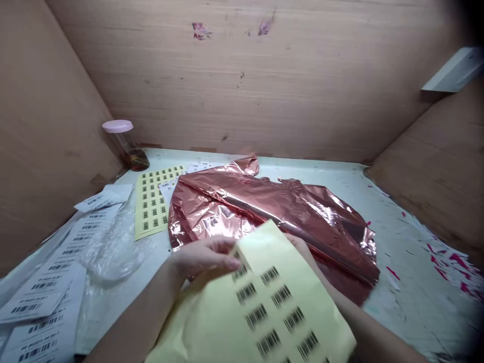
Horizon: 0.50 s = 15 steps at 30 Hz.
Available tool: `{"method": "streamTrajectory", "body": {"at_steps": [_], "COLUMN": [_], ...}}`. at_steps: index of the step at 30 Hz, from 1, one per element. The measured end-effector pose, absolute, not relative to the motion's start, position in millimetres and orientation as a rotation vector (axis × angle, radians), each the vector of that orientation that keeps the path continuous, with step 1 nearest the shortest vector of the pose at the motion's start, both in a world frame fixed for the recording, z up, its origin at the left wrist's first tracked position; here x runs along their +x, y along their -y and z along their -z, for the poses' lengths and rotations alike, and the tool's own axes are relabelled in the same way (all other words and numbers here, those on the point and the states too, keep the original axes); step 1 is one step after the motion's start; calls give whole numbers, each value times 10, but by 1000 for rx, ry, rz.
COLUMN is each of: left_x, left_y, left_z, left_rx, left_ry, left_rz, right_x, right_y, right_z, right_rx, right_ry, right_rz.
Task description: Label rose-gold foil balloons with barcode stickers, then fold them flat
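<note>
A yellow sheet of barcode labels [264,302] is held up close in front of me, tilted, its lower part cut off by the frame edge. My left hand [212,254] grips the sheet's upper left edge, its thumb beside a barcode label [239,273]. Behind the upper right edge is my right hand [300,247], mostly covered by the sheet, with its fingers hidden. Beyond both hands lies a large crumpled shiny pink-red foil bag [272,201], flat on the white table.
Left of the foil are another yellow label sheet [151,201], clear plastic wrap [115,247] and white barcode strips [56,272]. A pink-lidded jar [124,143] stands in the back corner. Cardboard walls [242,80] enclose the table [333,174]. Red and white scraps [449,267] lie at right.
</note>
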<state>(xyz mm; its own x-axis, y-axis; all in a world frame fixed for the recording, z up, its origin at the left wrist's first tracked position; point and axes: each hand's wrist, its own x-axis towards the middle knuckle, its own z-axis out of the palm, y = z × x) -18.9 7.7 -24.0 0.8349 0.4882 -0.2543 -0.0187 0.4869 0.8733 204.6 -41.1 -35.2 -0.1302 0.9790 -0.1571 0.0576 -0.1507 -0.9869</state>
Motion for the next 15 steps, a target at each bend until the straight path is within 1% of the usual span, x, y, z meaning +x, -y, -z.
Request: {"method": "streamTrajectory", "body": {"at_steps": [1, 3, 5, 10, 12, 15], "left_x": [-118, -10, 44, 57, 61, 88], "left_y": [-42, 9, 26, 8, 30, 107], "left_z": [225, 193, 174, 151, 117, 45], "left_rx": [1079, 1207, 1319, 1427, 1514, 1654], "left_ry": [-510, -531, -566, -668, -708, -689], "left_rz": [-246, -228, -288, -429, -505, -617], "right_x": [2065, 2126, 2205, 2314, 2296, 2278], "right_y": [371, 261, 110, -309, -369, -318], "right_z": [324, 274, 232, 83, -10, -123], "right_rx": [-1296, -1292, -1310, -1410, -1377, -1321], "right_ry": [1236, 1176, 1165, 1239, 1257, 1275], "right_rz": [-1415, -1467, -1479, -1352, -1387, -1523]}}
